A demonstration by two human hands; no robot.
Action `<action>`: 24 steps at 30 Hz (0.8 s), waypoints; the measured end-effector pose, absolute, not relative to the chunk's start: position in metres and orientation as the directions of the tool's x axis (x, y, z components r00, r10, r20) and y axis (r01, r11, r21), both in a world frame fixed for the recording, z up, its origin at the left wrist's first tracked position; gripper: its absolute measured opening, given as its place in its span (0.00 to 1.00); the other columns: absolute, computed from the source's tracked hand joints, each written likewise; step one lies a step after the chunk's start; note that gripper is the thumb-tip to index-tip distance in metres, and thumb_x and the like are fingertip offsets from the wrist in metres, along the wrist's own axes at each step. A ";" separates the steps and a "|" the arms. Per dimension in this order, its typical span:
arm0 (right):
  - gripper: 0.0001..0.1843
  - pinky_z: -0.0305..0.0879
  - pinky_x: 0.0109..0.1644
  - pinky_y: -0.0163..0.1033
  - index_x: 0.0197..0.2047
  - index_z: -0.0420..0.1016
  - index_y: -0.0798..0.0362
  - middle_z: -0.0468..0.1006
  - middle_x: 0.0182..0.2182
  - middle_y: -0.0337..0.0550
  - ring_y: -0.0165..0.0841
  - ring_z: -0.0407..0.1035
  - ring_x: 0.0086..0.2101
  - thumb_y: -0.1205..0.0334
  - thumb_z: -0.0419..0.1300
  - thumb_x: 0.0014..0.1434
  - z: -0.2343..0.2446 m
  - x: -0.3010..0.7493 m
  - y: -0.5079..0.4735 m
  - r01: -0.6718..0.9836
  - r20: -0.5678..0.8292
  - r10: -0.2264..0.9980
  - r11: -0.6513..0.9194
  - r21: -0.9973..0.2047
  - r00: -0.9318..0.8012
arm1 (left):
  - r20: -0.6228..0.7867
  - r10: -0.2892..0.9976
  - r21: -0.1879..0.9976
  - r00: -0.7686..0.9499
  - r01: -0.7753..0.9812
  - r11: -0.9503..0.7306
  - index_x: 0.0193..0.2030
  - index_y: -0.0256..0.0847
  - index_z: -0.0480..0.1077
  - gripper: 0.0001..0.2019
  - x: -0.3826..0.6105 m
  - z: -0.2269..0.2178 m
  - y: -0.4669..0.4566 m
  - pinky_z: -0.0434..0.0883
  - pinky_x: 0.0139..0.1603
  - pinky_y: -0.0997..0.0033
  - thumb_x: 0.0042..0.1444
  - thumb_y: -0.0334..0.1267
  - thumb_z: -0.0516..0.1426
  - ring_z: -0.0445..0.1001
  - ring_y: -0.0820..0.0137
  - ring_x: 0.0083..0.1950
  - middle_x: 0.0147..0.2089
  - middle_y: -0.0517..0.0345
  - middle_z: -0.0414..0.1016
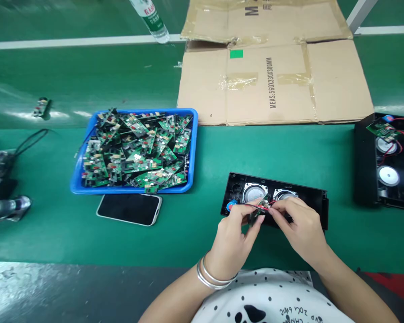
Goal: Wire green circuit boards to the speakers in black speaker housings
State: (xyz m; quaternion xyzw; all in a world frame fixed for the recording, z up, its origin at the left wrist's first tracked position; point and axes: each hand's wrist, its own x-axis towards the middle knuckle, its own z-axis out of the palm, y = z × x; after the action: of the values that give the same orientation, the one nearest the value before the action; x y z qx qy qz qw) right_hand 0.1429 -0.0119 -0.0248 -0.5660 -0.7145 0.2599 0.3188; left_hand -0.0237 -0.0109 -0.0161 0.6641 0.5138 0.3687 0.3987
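Observation:
A black speaker housing [309,202] lies on the green bench in front of me, with two round speakers [255,193] set in it and a blue part [231,205] at its left end. Above the housing, my left hand [234,233] pinches a small green circuit board [263,202], tilted and partly covered by the fingers. My right hand [299,226] is closed at the board's right edge, its thumb and forefinger on a thin red and black wire [272,202]. The fingertips hide where wire and board meet.
A blue tray [134,190] heaped with circuit boards stands left, a phone [129,209] just before it. Flattened cardboard [249,98] covers the back, near a water bottle [151,20]. Another black housing [365,161] sits right; a loose board [41,107] and speaker parts [8,208] lie far left.

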 end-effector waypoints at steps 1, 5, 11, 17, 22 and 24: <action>0.06 0.63 0.34 0.36 0.33 0.69 0.53 0.73 0.26 0.38 0.29 0.66 0.28 0.65 0.54 0.63 -0.024 0.143 -0.012 0.640 0.150 0.977 0.211 -0.739 -0.150 | 0.091 0.974 0.911 0.206 0.377 -0.165 0.43 0.41 0.62 0.12 -0.022 -0.016 -0.012 0.78 0.41 0.73 0.55 0.25 0.58 0.78 0.67 0.47 0.46 0.50 0.77; 0.09 0.64 0.34 0.36 0.31 0.69 0.52 0.75 0.27 0.39 0.30 0.69 0.28 0.63 0.54 0.63 -0.022 0.143 -0.011 0.627 0.062 0.994 0.107 -0.772 -0.092 | 0.090 0.977 0.939 0.194 0.310 -0.148 0.42 0.41 0.62 0.10 -0.016 -0.018 -0.015 0.78 0.41 0.73 0.56 0.25 0.57 0.77 0.66 0.49 0.50 0.48 0.76; 0.09 0.66 0.32 0.34 0.30 0.71 0.51 0.76 0.26 0.37 0.30 0.71 0.27 0.60 0.56 0.62 -0.019 0.144 -0.010 0.573 -0.026 1.000 -0.020 -0.820 -0.003 | 0.044 0.986 0.961 0.159 0.263 -0.085 0.48 0.41 0.64 0.13 -0.015 -0.020 -0.015 0.79 0.39 0.74 0.56 0.26 0.56 0.80 0.70 0.41 0.45 0.53 0.77; 0.09 0.67 0.34 0.36 0.30 0.71 0.51 0.77 0.27 0.38 0.31 0.72 0.28 0.61 0.56 0.61 -0.022 0.143 -0.014 0.631 0.088 0.996 0.048 -0.774 0.032 | -0.011 0.985 0.961 0.174 0.275 -0.038 0.43 0.41 0.69 0.08 -0.013 -0.018 -0.014 0.79 0.41 0.71 0.57 0.28 0.56 0.78 0.66 0.45 0.44 0.53 0.77; 0.08 0.67 0.32 0.35 0.30 0.70 0.52 0.77 0.27 0.38 0.29 0.71 0.27 0.62 0.57 0.61 -0.025 0.143 -0.016 0.646 0.154 0.987 0.085 -0.758 0.051 | -0.034 0.990 0.990 0.134 0.143 0.014 0.43 0.42 0.68 0.08 -0.007 -0.021 -0.018 0.80 0.43 0.68 0.57 0.28 0.56 0.78 0.66 0.47 0.48 0.52 0.76; 0.07 0.67 0.32 0.36 0.31 0.70 0.52 0.77 0.27 0.38 0.30 0.71 0.28 0.62 0.57 0.62 -0.025 0.143 -0.015 0.645 0.164 0.986 0.109 -0.756 0.026 | -0.037 0.991 0.990 0.132 0.139 0.018 0.42 0.41 0.69 0.08 -0.007 -0.022 -0.018 0.80 0.43 0.68 0.57 0.28 0.56 0.78 0.65 0.47 0.49 0.51 0.75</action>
State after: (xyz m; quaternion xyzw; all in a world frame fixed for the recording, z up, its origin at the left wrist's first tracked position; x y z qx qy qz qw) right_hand 0.1433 -0.0153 -0.0246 -0.6224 -0.6551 0.2408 0.3541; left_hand -0.0072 -0.0181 -0.0217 0.5587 0.5053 0.4227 0.5038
